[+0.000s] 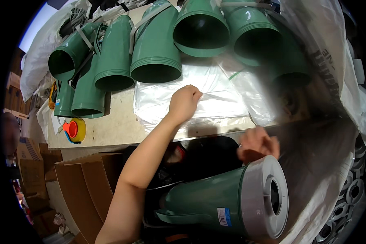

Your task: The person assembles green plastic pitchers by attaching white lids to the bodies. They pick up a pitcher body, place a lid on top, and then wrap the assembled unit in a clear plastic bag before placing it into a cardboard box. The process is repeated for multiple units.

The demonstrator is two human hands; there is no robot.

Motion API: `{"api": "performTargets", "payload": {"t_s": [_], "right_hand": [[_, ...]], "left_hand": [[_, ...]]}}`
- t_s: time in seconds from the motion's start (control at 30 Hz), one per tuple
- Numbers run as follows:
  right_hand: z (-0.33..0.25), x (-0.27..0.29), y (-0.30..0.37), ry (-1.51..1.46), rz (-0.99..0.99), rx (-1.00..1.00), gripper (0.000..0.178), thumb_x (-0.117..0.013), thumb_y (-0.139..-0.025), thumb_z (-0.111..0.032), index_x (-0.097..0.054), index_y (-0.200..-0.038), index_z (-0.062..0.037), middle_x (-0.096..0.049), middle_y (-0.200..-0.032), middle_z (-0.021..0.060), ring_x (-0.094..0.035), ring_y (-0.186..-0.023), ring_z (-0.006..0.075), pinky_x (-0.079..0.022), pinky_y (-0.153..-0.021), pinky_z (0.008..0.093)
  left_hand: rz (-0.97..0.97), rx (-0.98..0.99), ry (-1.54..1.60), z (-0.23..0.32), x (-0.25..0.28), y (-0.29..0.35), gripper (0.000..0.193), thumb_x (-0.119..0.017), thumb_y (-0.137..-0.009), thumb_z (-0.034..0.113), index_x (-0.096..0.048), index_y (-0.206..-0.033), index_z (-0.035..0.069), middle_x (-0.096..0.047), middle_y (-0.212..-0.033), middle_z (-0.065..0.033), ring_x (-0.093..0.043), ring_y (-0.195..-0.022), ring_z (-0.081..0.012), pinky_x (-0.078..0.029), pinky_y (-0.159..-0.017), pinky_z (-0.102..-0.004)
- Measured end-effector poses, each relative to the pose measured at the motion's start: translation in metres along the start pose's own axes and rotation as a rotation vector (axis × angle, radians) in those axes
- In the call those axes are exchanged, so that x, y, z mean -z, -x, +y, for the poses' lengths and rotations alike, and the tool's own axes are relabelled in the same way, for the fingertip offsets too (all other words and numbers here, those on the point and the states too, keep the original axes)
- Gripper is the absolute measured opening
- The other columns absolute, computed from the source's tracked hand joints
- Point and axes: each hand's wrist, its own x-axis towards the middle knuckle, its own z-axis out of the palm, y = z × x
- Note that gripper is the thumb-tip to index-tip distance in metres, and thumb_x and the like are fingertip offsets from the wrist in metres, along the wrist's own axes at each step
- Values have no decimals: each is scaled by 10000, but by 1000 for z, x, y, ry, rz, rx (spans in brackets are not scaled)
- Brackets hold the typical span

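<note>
I take the middle of the view as a clock, with twelve at the far side from the seated person. The left hand [185,103] reaches out toward twelve, close to the middle. Its fingers are closed together, and they pinch a fold of the thin white plastic [156,97], which lies in a flat stack under this hand. The right hand [258,145] is between three and four o'clock, just off the near edge of the table [122,124]. It is blurred; the fingers look bent, but how far it is open, and whether it has hold of something, I cannot tell.

Close below the right hand, toward five o'clock, a green jug body [207,193] lies on its side before the person. Its handle faces six o'clock, and its pale grey base [256,199], with a round opening, points to four. A small blue and white label [224,216] is on its side.

Beside the stack, at two o'clock, there is a clear plastic bag [258,105] with a green line. Along the far side, from ten round to two, several green jug shells [156,46] lie with wide mouths toward the person. A yellow pot [81,132] with a red-orange top stands at nine. Farther out, I see a cardboard box [85,183] at eight and grey rings [355,191] at four.
</note>
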Motion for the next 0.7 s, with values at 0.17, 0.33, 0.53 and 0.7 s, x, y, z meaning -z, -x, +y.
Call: {"api": "performTargets", "payload": {"t_s": [0.17, 0.33, 0.53, 0.7], "right_hand": [[30, -21, -40, 916, 68, -484, 261, -680, -941, -234, -677, -1046, 5, -708, -990, 115, -694, -931, 244, -547, -799, 348], [49, -12, -73, 1832, -52, -30, 201, -728, -828, -126, -687, -1000, -32, -699, -984, 101, -658, -906, 301, -514, -808, 401], [51, 14, -92, 2062, -132, 211, 425, -783, -741, -147, -649, -1134, -56, -626, -1264, 119, -563, -1199, 332, -445, -976, 443], [58, 23, -110, 2147, -182, 131, 694, -810, -710, -166, -549, -1345, -63, -496, -1478, 134, -462, -1350, 326, -361, -1097, 472]], "left_hand": [[-46, 113, 117, -7, 4, -4, 234, -627, -927, 214, -719, -890, 3, -698, -903, -184, -656, -843, -355, -508, -771, -422], [-75, 76, 133, -2, 10, -3, 203, -652, -900, 189, -700, -855, -4, -697, -846, -172, -658, -787, -338, -509, -724, -408], [-104, 98, 210, -23, 8, -16, 215, -613, -912, 197, -692, -874, 1, -685, -800, -170, -660, -762, -330, -504, -708, -415], [-87, 128, 205, -32, 8, -22, 215, -598, -921, 206, -695, -906, 15, -689, -805, -175, -661, -780, -344, -505, -715, -423]]}}
